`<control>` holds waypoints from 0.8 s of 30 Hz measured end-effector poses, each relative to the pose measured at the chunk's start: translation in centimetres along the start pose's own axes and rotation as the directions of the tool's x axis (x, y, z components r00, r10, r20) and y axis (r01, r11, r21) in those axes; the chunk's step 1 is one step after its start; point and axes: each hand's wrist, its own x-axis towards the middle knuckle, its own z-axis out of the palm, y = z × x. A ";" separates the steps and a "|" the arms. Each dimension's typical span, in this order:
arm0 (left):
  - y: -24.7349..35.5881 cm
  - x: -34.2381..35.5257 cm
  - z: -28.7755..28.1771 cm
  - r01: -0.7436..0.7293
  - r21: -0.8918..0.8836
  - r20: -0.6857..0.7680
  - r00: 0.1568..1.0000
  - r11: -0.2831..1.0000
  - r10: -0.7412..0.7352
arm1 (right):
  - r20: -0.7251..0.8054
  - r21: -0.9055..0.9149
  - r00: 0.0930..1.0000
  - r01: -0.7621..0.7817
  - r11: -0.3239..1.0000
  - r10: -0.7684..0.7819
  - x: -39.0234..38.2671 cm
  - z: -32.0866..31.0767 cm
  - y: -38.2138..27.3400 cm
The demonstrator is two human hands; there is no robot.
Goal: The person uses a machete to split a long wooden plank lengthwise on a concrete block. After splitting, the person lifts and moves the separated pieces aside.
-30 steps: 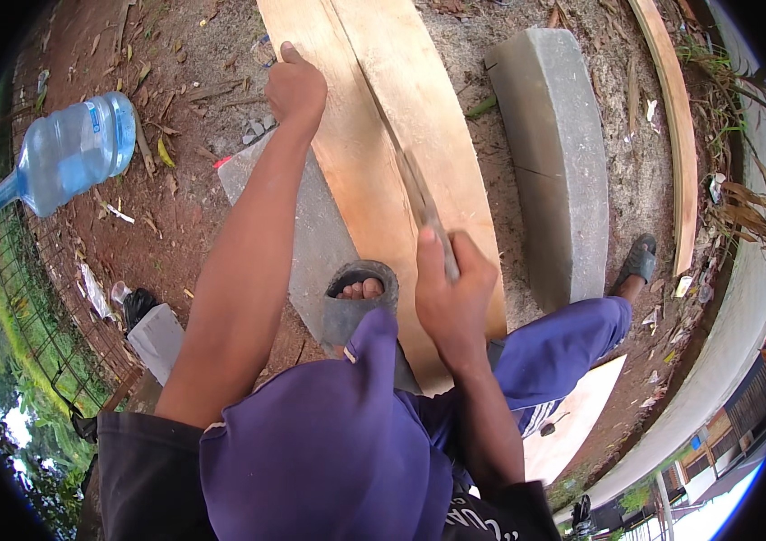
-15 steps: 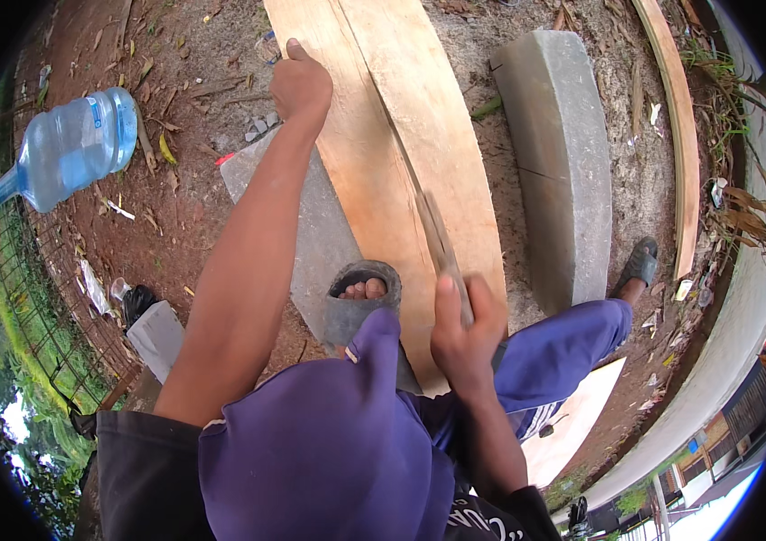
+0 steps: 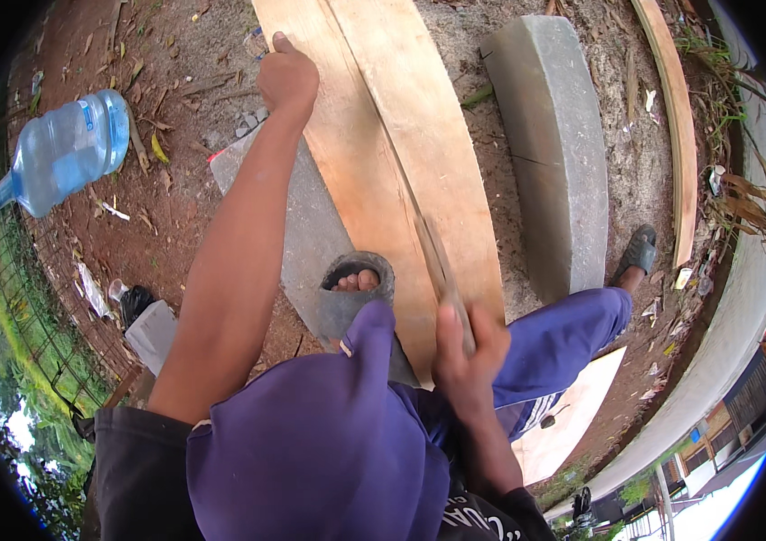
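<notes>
A slit wooden board (image 3: 446,153), probably stiff, fairly light and prone to splinter along its slit, lies over the right side of a grey block (image 3: 306,216). The left hand (image 3: 289,79) clasps its left edge, a sensible hold clear of the slit; the board stretches rightward from there and ahead of the right hand (image 3: 473,356), clenched around a narrow tool (image 3: 440,261).

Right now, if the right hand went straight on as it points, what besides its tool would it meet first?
Probably the wooden board, just ahead of the right hand; depth is unclear.
</notes>
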 end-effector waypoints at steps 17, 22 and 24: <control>0.1 0.4 0.6 0.020 0.005 0.003 1.000 1.000 -0.020 | -0.041 0.067 0.999 -0.007 0.998 0.009 -6.7 -2.9 1.1; -0.4 0.6 1.3 -0.004 -0.002 -0.042 0.999 1.000 0.004 | -0.021 0.118 0.998 -0.061 0.991 0.064 -4.9 -2.6 0.4; -0.1 0.8 1.3 -0.015 0.016 -0.032 0.999 1.000 0.016 | -0.017 0.041 0.996 -0.090 0.995 0.090 2.8 1.5 -0.2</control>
